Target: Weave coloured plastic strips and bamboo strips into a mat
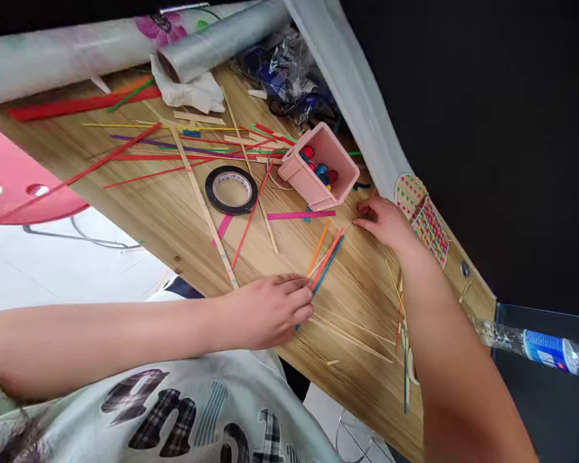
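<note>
Head view: what is each grip doing?

Right hand (386,222) is pinching the tip of a pale strip (317,266), just off the near right corner of the pink bin (302,183). Left hand (280,308), fingers together, is pressing over an orange strip (319,246), a red strip (335,244) and a blue strip (335,252), on the bin's near side; whether it's pinching them, I can't tell.

How far along is it looking?

Early, I'd judge. Those strips are lying close together on the bench (367,276); no weave is showing, though the left hand is hiding their ends.

And what's left?

Plenty, probably: loose strips (164,157) are lying left of the bin, as is a black tape roll (215,202). Right of it, a woven pocket (431,231) is looking complete.
</note>
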Available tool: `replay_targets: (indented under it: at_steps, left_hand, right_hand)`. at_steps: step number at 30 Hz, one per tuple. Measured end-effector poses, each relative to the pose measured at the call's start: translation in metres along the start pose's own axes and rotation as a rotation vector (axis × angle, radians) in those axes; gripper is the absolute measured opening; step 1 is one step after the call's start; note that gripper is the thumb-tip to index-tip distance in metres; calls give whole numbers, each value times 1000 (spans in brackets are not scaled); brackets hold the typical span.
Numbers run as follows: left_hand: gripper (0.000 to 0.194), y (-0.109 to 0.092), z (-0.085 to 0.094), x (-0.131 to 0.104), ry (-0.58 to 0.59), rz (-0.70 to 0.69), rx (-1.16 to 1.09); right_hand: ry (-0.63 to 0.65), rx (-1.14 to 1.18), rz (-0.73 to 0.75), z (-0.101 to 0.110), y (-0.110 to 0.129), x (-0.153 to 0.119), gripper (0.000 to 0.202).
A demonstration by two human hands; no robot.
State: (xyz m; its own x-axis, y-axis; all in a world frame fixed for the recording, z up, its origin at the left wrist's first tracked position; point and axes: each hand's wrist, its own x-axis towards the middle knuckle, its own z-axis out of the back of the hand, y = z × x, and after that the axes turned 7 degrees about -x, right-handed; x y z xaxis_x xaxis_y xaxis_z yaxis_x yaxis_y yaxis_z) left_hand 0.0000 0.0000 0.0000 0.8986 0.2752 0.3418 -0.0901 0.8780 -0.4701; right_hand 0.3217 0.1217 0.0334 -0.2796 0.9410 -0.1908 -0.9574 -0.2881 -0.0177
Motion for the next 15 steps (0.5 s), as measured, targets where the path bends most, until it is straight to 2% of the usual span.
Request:
replay_targets:
  at_steps: [5,11,15]
  left_hand:
    - [18,0,1,-1,-8,-4,-2]
    - [17,1,0,-3,-16,2,5]
    - [17,0,-1,-2,-21,1,-5]
  right_hand:
    - [12,-23,26,15,-3,2,14]
    - [106,15,54,45,1,6,11]
    - [48,25,43,62,12,9,11]
